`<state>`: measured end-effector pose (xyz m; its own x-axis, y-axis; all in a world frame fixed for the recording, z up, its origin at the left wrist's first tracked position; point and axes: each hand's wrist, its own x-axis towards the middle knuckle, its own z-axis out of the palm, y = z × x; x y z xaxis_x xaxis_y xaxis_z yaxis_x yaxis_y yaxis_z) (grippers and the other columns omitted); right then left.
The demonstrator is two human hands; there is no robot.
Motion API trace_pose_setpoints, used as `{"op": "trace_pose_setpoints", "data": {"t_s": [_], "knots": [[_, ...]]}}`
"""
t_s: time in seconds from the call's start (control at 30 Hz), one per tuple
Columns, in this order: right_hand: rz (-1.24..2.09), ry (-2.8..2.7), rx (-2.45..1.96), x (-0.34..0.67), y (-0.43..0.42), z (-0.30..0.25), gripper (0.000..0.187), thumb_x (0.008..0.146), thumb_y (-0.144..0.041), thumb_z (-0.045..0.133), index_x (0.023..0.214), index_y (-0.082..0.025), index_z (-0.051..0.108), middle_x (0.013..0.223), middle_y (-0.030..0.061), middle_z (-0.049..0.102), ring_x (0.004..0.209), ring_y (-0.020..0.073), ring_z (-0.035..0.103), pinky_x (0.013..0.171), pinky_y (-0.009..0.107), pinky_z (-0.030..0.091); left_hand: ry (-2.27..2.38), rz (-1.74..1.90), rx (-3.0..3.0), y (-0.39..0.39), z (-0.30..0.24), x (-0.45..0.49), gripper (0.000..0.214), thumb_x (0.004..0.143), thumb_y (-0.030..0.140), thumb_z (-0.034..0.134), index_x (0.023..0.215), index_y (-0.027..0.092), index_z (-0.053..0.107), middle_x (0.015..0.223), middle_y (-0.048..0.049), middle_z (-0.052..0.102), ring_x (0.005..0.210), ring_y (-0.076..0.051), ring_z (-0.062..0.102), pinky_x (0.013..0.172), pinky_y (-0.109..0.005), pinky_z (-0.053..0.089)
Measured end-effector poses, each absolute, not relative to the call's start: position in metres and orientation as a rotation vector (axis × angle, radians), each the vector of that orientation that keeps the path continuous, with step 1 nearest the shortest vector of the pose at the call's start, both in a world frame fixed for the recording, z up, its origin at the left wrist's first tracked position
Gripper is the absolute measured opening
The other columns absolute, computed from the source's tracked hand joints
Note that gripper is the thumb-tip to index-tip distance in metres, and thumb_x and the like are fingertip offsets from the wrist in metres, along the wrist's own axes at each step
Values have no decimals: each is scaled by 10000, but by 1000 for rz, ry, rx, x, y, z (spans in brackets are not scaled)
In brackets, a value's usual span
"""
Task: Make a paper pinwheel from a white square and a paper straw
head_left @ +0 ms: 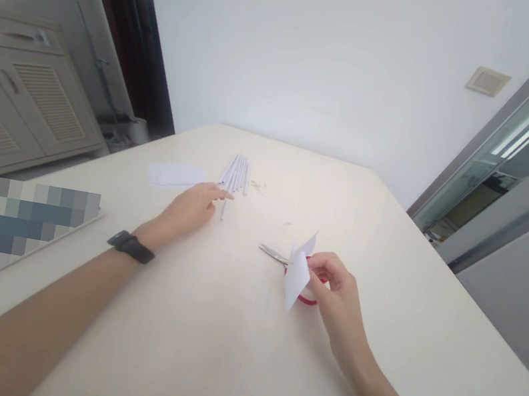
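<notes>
My right hand (337, 294) pinches a small folded piece of white paper (297, 281), holding it over scissors (274, 254) with red handles. Their blades point left, and the paper and my fingers hide part of the handles. At the middle left, my left hand (194, 208) reaches out low over the table with its fingers stretched. Its fingertips are at a thin white rolled paper stick (224, 210); whether they touch it I cannot tell. Just beyond lies a bundle of several similar paper sticks (238, 172). A black band circles my left wrist.
Flat white paper sheets (177, 174) lie left of the sticks. Small scraps (257, 186) are scattered beside them. The pale table (198, 349) meets a white wall (308, 57) at the back. A cabinet (23, 90) stands at the left, a glass door (521, 146) at the right.
</notes>
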<state>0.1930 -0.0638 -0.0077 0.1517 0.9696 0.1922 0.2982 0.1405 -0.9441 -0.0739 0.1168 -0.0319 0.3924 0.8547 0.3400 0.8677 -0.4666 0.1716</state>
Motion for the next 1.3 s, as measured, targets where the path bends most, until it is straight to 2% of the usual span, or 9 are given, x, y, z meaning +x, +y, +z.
{"op": "trace_pose_setpoints", "data": {"t_s": [0.1,0.23,0.4,0.67,0.77,1.0,1.1,1.17,1.3], "knots": [[829,-1342,-1365,194,-63,-9,103,818,-259,537,749,-200,585,915,30,592,774,160,528,675,285,414,-1455,-545,-2711,116,-38,-69,453,757,100,347,1083,236,631,1151,-41,576,1015,-214,555,821,-305,435],[816,-1338,-1339,195,-62,-13,98,826,-277,540,765,-210,576,926,26,582,788,161,527,665,280,414,-1351,-541,-2752,115,-39,-68,309,836,173,353,947,203,640,1032,-63,584,891,-209,571,751,-316,431],[829,-1335,-1321,195,-62,-15,104,834,-293,540,772,-218,575,929,17,576,802,158,528,669,278,414,-1137,-535,-2856,108,-31,-60,211,858,229,428,833,209,637,983,-55,587,914,-212,544,798,-330,411],[801,-1330,-1315,196,-61,-16,102,829,-280,551,755,-217,584,900,0,565,758,136,504,667,268,400,-872,-631,-2996,79,-20,-27,220,917,227,368,905,191,585,1052,-56,609,977,-191,552,867,-332,400],[815,-1322,-1312,195,-61,-14,107,829,-282,553,753,-215,587,898,1,564,761,135,507,678,269,404,-870,-730,-2992,63,-11,-16,215,931,256,360,999,191,553,992,-57,628,954,-191,559,863,-343,407],[857,-1317,-1295,194,-63,-13,106,851,-287,534,779,-219,571,929,19,557,773,147,510,608,261,401,-977,-1305,-3046,26,8,3,113,870,243,502,926,185,582,912,-33,613,830,-144,568,739,-265,484],[867,-1290,-1272,195,-64,-14,114,854,-319,537,807,-219,567,943,33,550,767,152,511,574,258,392,-1218,-1538,-3168,15,13,11,131,860,276,516,926,185,583,911,-38,588,753,-136,579,587,-231,513],[854,-1273,-1247,195,-65,-14,118,854,-332,541,819,-221,564,933,33,543,763,152,508,572,260,392,-1329,-1671,-3251,7,17,16,139,848,303,540,909,183,573,883,-33,581,729,-134,584,549,-223,520],[779,-1269,-1189,194,-67,-10,86,856,-303,544,821,-227,564,909,26,528,765,152,494,602,270,401,-1434,-1668,-3379,-9,23,23,142,844,320,551,919,202,573,851,-12,598,703,-119,577,550,-214,510]]}}
